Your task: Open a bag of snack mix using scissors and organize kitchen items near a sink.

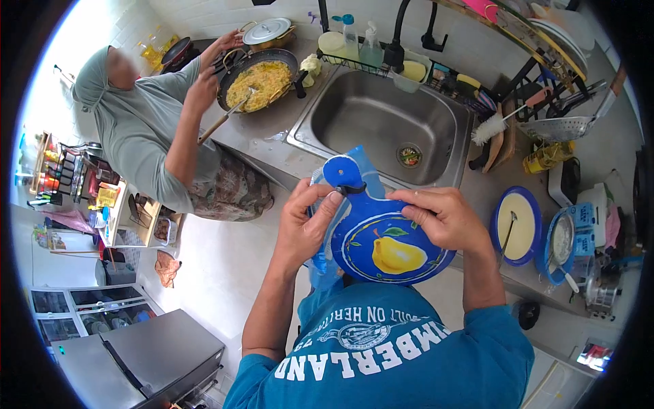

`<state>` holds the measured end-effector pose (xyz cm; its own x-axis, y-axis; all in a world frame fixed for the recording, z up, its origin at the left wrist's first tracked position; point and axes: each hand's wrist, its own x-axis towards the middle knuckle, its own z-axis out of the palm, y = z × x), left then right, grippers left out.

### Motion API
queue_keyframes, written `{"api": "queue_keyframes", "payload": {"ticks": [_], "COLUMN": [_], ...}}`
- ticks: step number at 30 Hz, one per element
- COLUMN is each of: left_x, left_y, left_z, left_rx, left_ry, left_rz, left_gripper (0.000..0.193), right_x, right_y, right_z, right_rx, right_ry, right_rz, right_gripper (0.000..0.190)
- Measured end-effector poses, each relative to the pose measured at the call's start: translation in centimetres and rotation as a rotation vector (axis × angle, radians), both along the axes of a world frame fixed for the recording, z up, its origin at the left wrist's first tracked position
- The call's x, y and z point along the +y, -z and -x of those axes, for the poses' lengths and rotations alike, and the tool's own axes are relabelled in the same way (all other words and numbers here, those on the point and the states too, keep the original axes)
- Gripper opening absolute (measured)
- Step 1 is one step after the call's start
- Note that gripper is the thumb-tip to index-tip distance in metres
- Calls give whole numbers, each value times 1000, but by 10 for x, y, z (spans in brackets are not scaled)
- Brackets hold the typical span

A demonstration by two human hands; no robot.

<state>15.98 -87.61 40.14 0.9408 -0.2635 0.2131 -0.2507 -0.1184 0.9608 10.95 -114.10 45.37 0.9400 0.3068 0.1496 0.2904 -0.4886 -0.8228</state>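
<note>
A blue paddle-shaped board with a painted yellow pear is held in front of my chest, its round handle pointing toward the sink. My left hand pinches at the neck of the handle, where a dark band wraps around. Thumb and fingers of my right hand grip near the board's right shoulder. A light-blue plastic bag or wrapper shows behind the board and along its left side; how much of it each hand holds is partly hidden.
Beyond the board lies a steel sink. At left, a person stirs yellow food in a wok with a wooden-handled utensil. To the right stand a blue bowl of pale batter, a strainer over a blue basin, and a bottle brush.
</note>
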Motion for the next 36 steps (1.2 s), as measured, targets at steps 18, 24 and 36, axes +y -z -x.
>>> {"api": "queue_keyframes", "payload": {"ticks": [18, 24, 36], "left_x": [20, 35, 45], "left_y": [5, -9, -29], "left_z": [-24, -10, 4], "left_rx": [459, 341, -103], "left_ry": [109, 66, 86], "left_rz": [434, 247, -112], "left_gripper": [22, 24, 20], "right_x": [34, 52, 68], "right_y": [28, 38, 78], "right_z": [-31, -27, -17], "right_rx": [96, 114, -108], "right_ry": [-121, -120, -69], "right_rz": [124, 190, 40], "right_gripper": [28, 29, 31]}}
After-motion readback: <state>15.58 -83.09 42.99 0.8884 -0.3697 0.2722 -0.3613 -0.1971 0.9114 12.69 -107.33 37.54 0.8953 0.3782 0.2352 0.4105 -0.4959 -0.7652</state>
